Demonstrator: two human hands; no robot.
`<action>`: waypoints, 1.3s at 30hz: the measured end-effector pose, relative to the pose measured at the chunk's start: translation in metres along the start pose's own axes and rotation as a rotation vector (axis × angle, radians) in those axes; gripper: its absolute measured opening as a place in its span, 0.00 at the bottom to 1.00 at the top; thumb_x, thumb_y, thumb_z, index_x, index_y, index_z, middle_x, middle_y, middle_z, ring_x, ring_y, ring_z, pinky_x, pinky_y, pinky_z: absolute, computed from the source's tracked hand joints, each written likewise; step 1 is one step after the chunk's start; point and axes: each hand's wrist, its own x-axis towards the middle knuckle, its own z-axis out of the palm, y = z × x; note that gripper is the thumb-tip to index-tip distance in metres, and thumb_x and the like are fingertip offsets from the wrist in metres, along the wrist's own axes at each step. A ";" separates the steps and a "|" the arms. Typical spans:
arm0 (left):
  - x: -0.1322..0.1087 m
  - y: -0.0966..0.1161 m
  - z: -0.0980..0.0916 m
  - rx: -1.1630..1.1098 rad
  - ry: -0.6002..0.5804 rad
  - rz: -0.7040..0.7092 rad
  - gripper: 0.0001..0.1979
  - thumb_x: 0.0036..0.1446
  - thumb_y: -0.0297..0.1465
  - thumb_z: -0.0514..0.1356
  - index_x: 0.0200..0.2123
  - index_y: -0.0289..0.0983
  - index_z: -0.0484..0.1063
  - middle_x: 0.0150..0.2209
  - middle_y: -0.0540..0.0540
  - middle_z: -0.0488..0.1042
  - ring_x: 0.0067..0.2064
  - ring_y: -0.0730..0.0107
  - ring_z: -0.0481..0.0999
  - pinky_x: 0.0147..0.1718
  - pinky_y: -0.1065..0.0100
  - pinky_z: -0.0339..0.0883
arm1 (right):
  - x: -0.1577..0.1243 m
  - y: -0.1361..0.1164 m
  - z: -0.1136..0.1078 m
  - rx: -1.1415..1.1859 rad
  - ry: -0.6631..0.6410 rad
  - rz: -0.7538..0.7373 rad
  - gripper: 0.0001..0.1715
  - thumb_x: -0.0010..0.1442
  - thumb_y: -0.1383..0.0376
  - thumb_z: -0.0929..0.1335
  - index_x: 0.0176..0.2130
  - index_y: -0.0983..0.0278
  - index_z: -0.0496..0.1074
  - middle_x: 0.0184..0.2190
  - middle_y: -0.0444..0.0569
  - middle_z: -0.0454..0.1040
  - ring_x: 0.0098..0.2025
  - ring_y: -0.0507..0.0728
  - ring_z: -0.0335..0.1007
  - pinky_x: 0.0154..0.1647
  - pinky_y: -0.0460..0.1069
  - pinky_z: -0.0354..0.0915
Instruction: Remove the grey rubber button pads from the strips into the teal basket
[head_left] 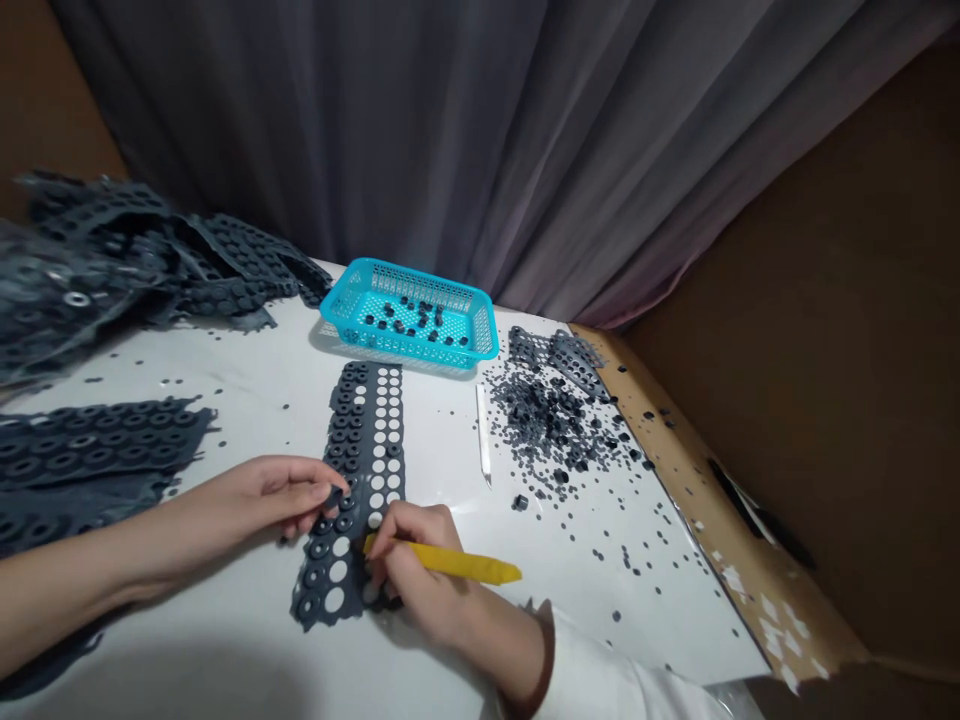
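Note:
A strip of dark rubber sheet [367, 450] with rows of round parts and round white openings lies between my hands. My left hand [281, 495] is closed at the strip's left edge, with thumb and forefinger pinching a small dark rubber piece [335, 495]. Over the strip's lower right side, my right hand [420, 565] is wrapped round a yellow pen-like tool [472, 565]. The tool's thin end points left toward the strip, and its tip cannot be made out clearly.
A turquoise basket [409, 350] holding several small black parts stands behind the strip. A white pen-like stick [483, 435] lies to the right, beside a heap of black bits [544, 410]. More rubber sheets [97, 440] are piled at left. A grey curtain [390, 130] hangs behind.

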 end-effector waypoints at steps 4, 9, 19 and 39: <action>-0.003 -0.003 0.007 -0.240 0.029 -0.153 0.23 0.37 0.49 0.74 0.35 0.42 0.82 0.30 0.48 0.75 0.30 0.73 0.67 0.31 0.71 0.65 | 0.001 -0.002 -0.002 0.094 0.029 0.040 0.06 0.48 0.68 0.61 0.23 0.64 0.65 0.18 0.41 0.67 0.20 0.49 0.61 0.22 0.43 0.59; -0.004 0.003 0.013 -0.405 0.065 -0.246 0.26 0.27 0.47 0.77 0.32 0.41 0.83 0.33 0.48 0.77 0.32 0.73 0.71 0.33 0.72 0.67 | -0.001 -0.001 -0.001 0.104 0.070 -0.037 0.05 0.50 0.68 0.63 0.25 0.64 0.67 0.18 0.42 0.69 0.20 0.49 0.61 0.22 0.43 0.58; -0.004 0.002 0.017 -0.355 0.015 -0.141 0.22 0.37 0.43 0.76 0.36 0.39 0.80 0.30 0.50 0.73 0.29 0.75 0.66 0.30 0.74 0.62 | 0.003 0.014 0.008 0.219 0.252 -0.271 0.06 0.67 0.62 0.65 0.44 0.61 0.69 0.45 0.52 0.78 0.43 0.56 0.77 0.47 0.53 0.71; 0.005 -0.018 0.024 -0.263 0.012 0.004 0.18 0.42 0.42 0.74 0.30 0.38 0.74 0.33 0.50 0.78 0.36 0.69 0.74 0.35 0.72 0.63 | 0.007 0.008 0.010 0.244 0.205 -0.353 0.21 0.51 0.73 0.76 0.39 0.59 0.65 0.45 0.51 0.80 0.45 0.56 0.78 0.50 0.51 0.72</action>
